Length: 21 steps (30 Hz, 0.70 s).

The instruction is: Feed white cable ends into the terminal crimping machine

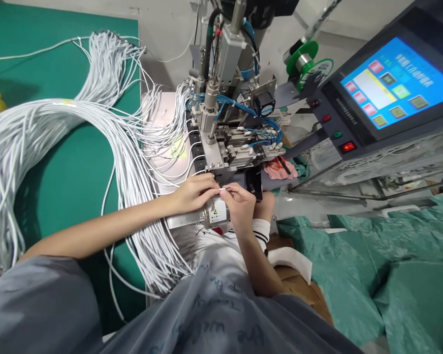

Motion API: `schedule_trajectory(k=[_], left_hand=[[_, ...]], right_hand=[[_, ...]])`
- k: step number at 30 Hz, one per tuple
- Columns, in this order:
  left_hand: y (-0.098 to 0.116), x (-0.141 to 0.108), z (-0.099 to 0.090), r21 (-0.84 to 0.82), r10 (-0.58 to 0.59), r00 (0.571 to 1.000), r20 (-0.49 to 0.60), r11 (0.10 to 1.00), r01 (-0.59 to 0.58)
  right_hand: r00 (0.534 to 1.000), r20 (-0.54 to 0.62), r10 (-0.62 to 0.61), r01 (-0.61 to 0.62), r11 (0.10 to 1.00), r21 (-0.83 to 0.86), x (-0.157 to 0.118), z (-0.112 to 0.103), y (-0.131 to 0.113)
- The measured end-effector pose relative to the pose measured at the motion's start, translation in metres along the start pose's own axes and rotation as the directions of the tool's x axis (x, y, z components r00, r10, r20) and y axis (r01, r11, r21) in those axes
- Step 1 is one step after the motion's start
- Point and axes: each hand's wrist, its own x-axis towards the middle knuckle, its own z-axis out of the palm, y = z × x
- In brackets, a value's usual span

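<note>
Both hands meet at the front of a machine [214, 157] with metal slides and blue air tubes. My left hand [199, 191] is closed in a pinch around the end of a white cable [222, 189]. From the other side, my right hand [239, 200] pinches at the same cable end, its fingertips almost touching those of the left. The tip's details are too small to make out. Other white cables [170, 132] run from a large bundle [121, 162] into black slots [195, 137] along the machine's left side.
A green mat [70, 172] lies under the bundle at left. To the right stand a control panel [384, 88] with a lit touchscreen and a green wire spool [306, 64]. Green sheeting [391, 255] covers the lower right; a dark phone-like slab [254, 184] lies beside my right hand.
</note>
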Motion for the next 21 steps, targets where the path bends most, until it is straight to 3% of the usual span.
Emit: schedule_trajectory(k=[6,11,16,21], left_hand=[[0.001,0.001,-0.001,0.029,-0.031,0.996,0.088,0.999,0.029],[0.0,0.0,0.0,0.049,-0.087,0.995,0.043,0.995,0.084],[-0.002,-0.001,0.001,0.052,-0.132,0.991,0.016,0.99,0.131],[0.0,0.0,0.002,0.027,-0.174,0.984,0.03,0.985,0.173]], right_hand=[[0.997,0.079,0.005,0.002,0.997,-0.078,0.007,-0.009,-0.002],[0.993,0.087,-0.081,0.098,0.973,-0.208,0.008,-0.01,-0.001],[0.984,0.095,-0.15,0.177,0.878,-0.444,0.006,-0.009,-0.004],[0.982,0.15,-0.116,0.167,0.902,-0.398,0.01,-0.011,-0.003]])
